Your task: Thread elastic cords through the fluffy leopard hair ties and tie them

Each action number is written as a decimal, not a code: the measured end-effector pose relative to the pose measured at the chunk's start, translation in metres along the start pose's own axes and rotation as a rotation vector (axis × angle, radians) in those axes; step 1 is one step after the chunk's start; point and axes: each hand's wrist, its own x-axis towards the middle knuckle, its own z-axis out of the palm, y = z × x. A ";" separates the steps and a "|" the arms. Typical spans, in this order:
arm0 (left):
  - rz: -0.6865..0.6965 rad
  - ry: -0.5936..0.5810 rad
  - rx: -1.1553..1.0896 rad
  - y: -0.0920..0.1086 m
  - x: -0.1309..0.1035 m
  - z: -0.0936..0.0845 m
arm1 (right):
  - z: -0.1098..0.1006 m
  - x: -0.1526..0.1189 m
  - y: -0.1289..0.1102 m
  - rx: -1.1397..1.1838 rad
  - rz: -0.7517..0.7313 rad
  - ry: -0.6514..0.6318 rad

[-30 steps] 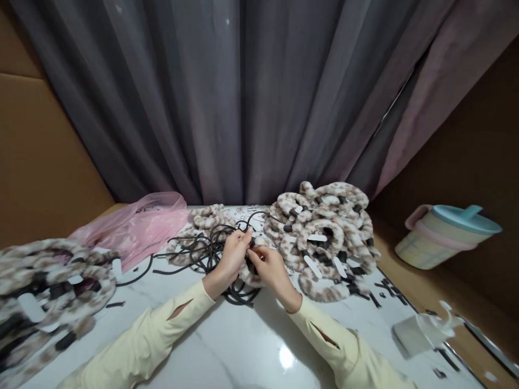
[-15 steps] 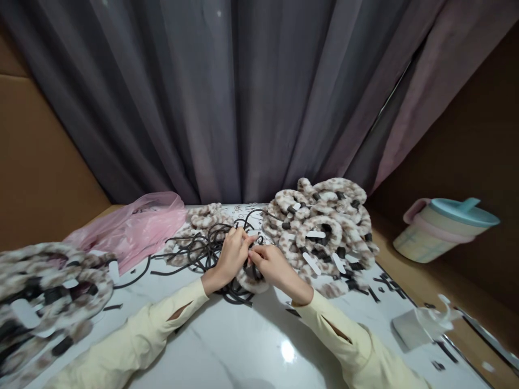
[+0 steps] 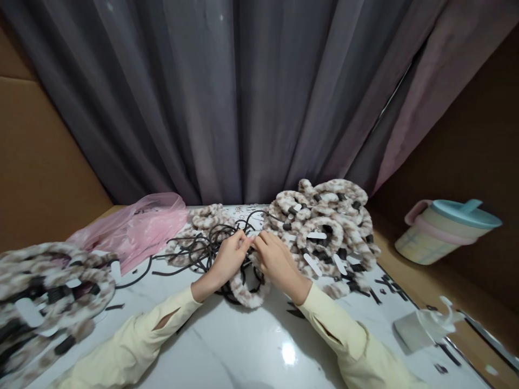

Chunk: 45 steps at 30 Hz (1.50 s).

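A fluffy white ring with brown spots [image 3: 247, 300] stands at the middle of the table, its upper part hidden behind my fingers. My left hand [image 3: 229, 255] is closed, thumb and fingers pinching at the ring's top left. From the other side, my right hand [image 3: 279, 266] is closed at its top right, and the fingertips of both hands meet. Whatever small piece lies between the fingertips is too hidden to make out. Black cord [image 3: 211, 237] lies tangled behind and left of my left hand; some shows inside the ring's opening.
Spotted fluffy rings with black bindings and white tags are heaped at right [image 3: 324, 216] and left [image 3: 52, 281]. A pink plastic bag [image 3: 138, 221] lies behind the left heap. A lidded cup [image 3: 441, 232], a white bottle [image 3: 421, 327] and black cord scraps [image 3: 393, 286] are at right.
My hands have shifted slightly, and the right one has turned more over the top. The fluffy ring has come nearer and now shows more of its opening and lower edge.
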 end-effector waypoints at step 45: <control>0.005 -0.076 0.003 0.017 -0.013 -0.009 | -0.014 0.004 0.000 0.226 -0.036 0.092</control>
